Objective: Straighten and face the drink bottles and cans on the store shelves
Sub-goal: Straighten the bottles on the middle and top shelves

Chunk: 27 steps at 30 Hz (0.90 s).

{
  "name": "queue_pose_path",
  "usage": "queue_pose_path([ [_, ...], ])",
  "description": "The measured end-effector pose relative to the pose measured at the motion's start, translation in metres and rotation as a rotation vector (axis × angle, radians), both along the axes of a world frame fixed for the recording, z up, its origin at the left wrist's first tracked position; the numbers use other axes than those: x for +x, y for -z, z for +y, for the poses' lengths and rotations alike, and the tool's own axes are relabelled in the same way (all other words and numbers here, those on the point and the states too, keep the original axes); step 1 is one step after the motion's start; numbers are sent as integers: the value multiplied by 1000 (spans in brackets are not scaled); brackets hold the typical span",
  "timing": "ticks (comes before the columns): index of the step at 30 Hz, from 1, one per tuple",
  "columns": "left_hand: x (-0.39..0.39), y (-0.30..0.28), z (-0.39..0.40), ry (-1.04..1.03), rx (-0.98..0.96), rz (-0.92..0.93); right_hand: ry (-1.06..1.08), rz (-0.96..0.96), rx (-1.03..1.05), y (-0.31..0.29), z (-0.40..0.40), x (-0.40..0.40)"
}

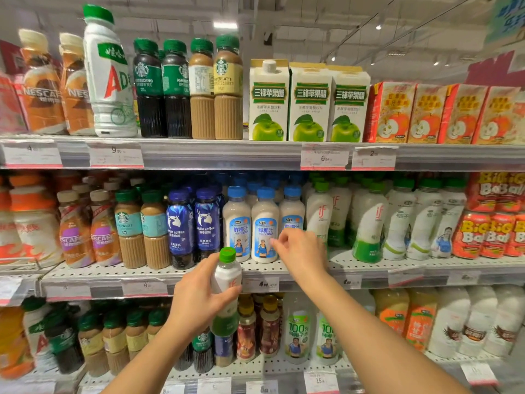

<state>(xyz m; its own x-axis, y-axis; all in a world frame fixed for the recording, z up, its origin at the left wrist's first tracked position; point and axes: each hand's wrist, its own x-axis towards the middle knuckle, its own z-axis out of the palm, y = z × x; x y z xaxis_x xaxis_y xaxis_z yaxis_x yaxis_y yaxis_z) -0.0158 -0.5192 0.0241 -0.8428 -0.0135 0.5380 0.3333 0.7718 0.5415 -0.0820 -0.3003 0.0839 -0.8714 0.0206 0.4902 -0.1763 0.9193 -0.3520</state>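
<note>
Green-capped bottle [226, 291] clamped in left hand [199, 297] off the shelf edge [284, 275]; right hand [301, 251] fingers loosely apart.

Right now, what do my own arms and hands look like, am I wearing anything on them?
Both forearms are bare as far as the picture shows: no sleeves, gloves, watch, or bracelet in sight. The left hand and the right hand show no rings that I can make out. The nails look short and unpainted, though they are too blurred to be sure. Nothing is marked on either arm.

"NESCAFE" on orange bottle [42, 89]; "AMERICANO" on dark bottle [147, 89].
</note>
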Motion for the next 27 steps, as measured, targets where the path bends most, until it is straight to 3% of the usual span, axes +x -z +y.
queue_pose_path([
  [4, -3, 1, -2, 12, 5, 2, 6, 320, 32, -55, 22, -6],
  [9, -5, 4, -3, 14, 23, -11, 98, 38, 263, -103, 17, -23],
  [14, -4, 3, -3, 27, 28, -12, 66, -238, 238, -116, 2, -43],
  [27, -5, 6, -5, 25, 54, -23, -86, -151, 85, -111, 25, -39],
])
